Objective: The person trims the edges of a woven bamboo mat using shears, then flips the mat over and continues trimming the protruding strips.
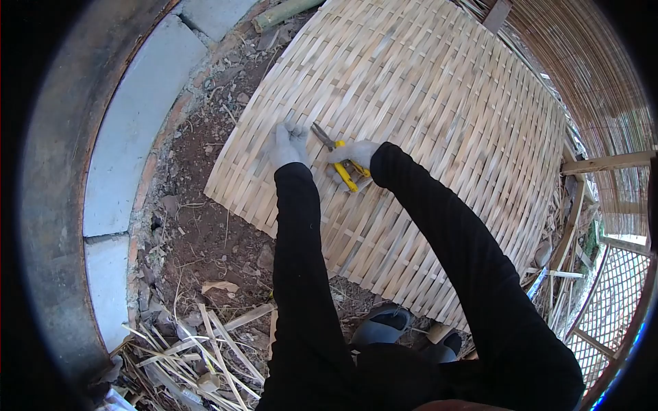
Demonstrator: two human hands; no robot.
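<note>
A large woven bamboo mat [411,103] lies on the ground under both hands. My right hand [356,154], in a pale glove, is closed around a pair of pliers [324,138] with yellow handles and slim grey jaws. The jaws point up and left, towards the other hand, close over the weave. My left hand [290,144], gloved too, rests at the mat's left part with its fingers curled in. Whether a strip is pinched in those fingers is too small to tell. The jaws and the left fingers are a short gap apart.
Loose bamboo strips [212,356] lie in a heap at the lower left. A row of pale blocks [140,116] borders the soil [205,240] on the left. My sandal [382,325] is at the mat's near edge. A wooden beam [606,163] and slatted screen stand at right.
</note>
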